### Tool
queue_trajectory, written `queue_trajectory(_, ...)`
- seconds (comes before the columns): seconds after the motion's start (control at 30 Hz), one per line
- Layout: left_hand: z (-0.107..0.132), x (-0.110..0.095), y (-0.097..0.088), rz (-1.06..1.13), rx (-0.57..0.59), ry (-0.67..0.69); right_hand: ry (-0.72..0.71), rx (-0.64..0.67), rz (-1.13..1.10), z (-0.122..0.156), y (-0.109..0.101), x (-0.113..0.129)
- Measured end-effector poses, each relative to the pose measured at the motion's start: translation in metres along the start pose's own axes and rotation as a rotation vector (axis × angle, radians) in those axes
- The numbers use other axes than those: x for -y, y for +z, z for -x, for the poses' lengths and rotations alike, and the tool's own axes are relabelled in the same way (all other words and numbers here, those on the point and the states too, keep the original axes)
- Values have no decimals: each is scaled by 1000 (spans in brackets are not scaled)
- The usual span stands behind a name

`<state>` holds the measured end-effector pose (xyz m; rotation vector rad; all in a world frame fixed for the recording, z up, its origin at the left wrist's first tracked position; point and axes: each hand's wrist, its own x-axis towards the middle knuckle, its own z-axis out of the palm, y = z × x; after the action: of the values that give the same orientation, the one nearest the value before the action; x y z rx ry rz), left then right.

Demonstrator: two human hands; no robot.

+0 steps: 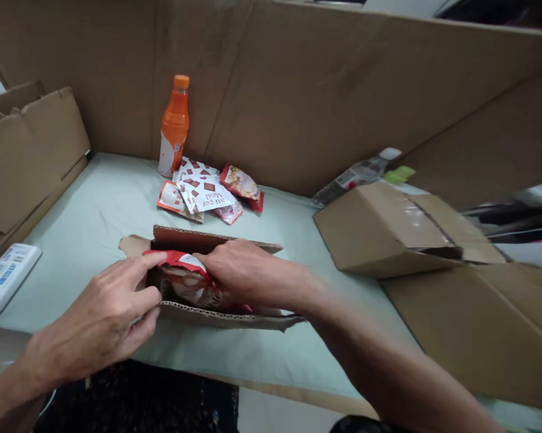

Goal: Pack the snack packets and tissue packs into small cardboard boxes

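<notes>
A small cardboard box (234,319) with raised flaps stands on the pale green cloth in front of me. Inside it lies a red snack packet (187,282) with pictures on its wrapper. My right hand (241,270) reaches into the box from the right, its thumb and fingers closed on the packet's right side; some fingertips are hidden. My left hand (117,307) grips the box's left end with bent fingers, while its index finger lies on the packet's red upper corner.
An orange drink bottle (175,129) stands at the back beside several snack packets (205,192). Larger cardboard boxes (31,156) flank the left, more boxes (388,228) the right, near a clear plastic bottle (356,175). A white device (9,276) lies at left. Tall cardboard (320,90) walls the back.
</notes>
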<state>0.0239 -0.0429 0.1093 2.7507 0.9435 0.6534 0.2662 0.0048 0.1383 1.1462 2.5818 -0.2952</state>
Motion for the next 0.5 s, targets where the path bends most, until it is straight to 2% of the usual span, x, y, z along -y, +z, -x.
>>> queue_trajectory(0.07,-1,-1,0,-11,21,-2,23,-8,-13,6,-4,-1)
queue_trajectory(0.2,-5,-5,3,25,23,-67,192,-76,-3,27,-18,-4)
queue_trajectory(0.27,-7,-7,5,44,18,-89,198,-56,30,28,-20,-1)
queue_trajectory(0.4,-7,-9,7,15,-13,-81,42,107,71,-3,-4,13)
queue_trajectory(0.5,-9,-10,7,-11,26,-38,-95,191,19,-27,18,18)
